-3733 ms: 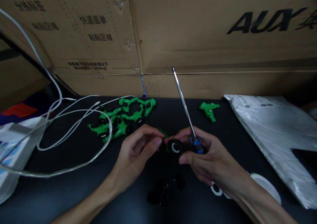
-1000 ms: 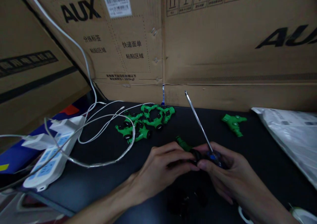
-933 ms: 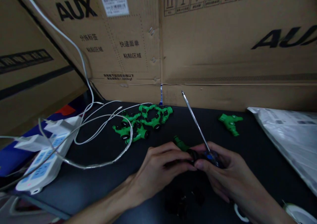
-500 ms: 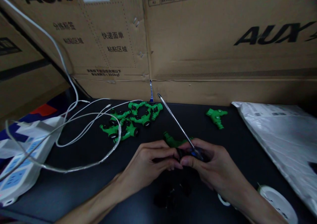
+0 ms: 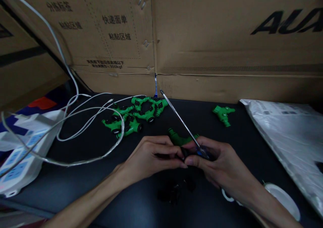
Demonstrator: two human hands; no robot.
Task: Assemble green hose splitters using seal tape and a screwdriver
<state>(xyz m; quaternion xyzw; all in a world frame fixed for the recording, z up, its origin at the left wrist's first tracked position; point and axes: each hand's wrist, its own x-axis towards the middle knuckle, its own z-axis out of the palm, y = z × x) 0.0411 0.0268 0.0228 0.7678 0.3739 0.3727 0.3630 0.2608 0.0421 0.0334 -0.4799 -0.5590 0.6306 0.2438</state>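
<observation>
My right hand (image 5: 219,160) is closed around a screwdriver (image 5: 180,122), its long metal shaft slanting up and left, its handle mostly hidden in the palm. My left hand (image 5: 153,155) pinches a small black part (image 5: 185,152) that the right fingertips also touch. Just beyond the fingers lies a green Y-shaped hose fitting (image 5: 179,139), partly covered by the hands. Several small black pieces (image 5: 174,189) rest on the dark table below my hands, hard to make out.
Several green fittings with black parts (image 5: 145,115) lie clustered at the back, beside white cables (image 5: 85,127). Another green fitting (image 5: 223,114) sits right. A white power strip (image 5: 30,154) stands left, a plastic mailer (image 5: 285,134) right. Cardboard boxes (image 5: 202,43) line the back.
The view has tilted slightly down, so the boxes and fittings appear higher. Both hands keep their hold on the black part and screwdriver, with only a slight shift of the fingers.
</observation>
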